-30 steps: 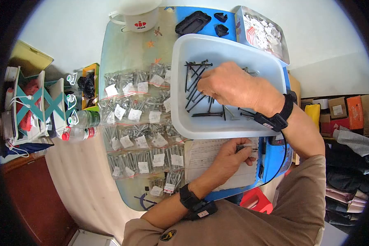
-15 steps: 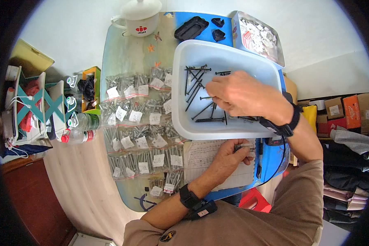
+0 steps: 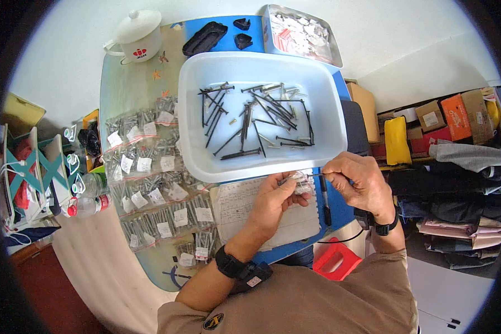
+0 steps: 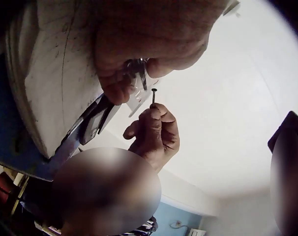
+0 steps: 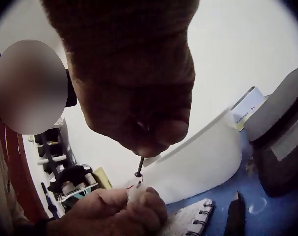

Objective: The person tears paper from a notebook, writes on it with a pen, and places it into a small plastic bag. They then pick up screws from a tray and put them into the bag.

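In the head view my left hand [image 3: 270,205] grips a small clear plastic bag [image 3: 303,181] over the notebook [image 3: 245,214]. Dark screws show inside the bag in the left wrist view. My right hand [image 3: 364,186] pinches a single dark screw [image 4: 154,97] between thumb and fingers, its head pointing toward the bag. Seen from the right wrist, the screw head is right at the bag's opening. Beyond both hands stands a white plastic tub [image 3: 192,150] with many loose long dark screws [image 3: 245,131] and a few lighter pieces scattered in it.
Rows of zip bags of screws with paper labels [image 3: 164,229] lie left of the notebook. A black pen [image 3: 325,203] is on its right. A lidded mug [image 3: 142,44], black plastic parts [image 3: 206,39] and a tin of paper scraps [image 3: 306,36] stand at the back.
My right hand has left the tub and come down beside my left hand, now with a screw. The left hand has turned, showing the bag more. The head view has shifted right.
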Motion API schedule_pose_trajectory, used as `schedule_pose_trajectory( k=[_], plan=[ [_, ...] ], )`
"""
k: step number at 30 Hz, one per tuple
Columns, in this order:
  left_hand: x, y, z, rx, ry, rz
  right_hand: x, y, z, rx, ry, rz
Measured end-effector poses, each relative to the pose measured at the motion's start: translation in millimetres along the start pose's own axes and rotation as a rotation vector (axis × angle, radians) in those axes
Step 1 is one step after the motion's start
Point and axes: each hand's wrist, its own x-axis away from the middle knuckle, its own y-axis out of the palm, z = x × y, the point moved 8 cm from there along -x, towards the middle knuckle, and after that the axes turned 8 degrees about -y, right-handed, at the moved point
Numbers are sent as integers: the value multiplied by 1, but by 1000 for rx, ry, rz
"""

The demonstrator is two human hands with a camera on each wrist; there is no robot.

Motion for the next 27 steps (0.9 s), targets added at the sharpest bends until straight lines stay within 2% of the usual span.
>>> schedule_pose_trajectory(
  k=[3, 5, 10, 12, 21, 25, 27],
  plan=[
    [0, -1, -1, -5, 16, 17, 9, 7, 5, -29, 47, 1],
    [0, 0, 1, -15, 19, -3, 8, 11, 2, -6, -11, -4],
    [2, 0, 2, -16, 6, 30, 3, 14, 1, 37, -2, -30],
    [2, 0, 2, -16, -4, 39, 1, 17, -1, 21, -42, -67],
    [2, 0, -1, -49, -3, 16, -5, 22, 6, 26, -24, -233],
    [1, 1, -1, -67, -12, 26, -5, 22, 13, 27, 11, -247],
    [1, -1, -3, -70, -18, 32, -6, 28, 8, 8, -31, -250]
  ],
)
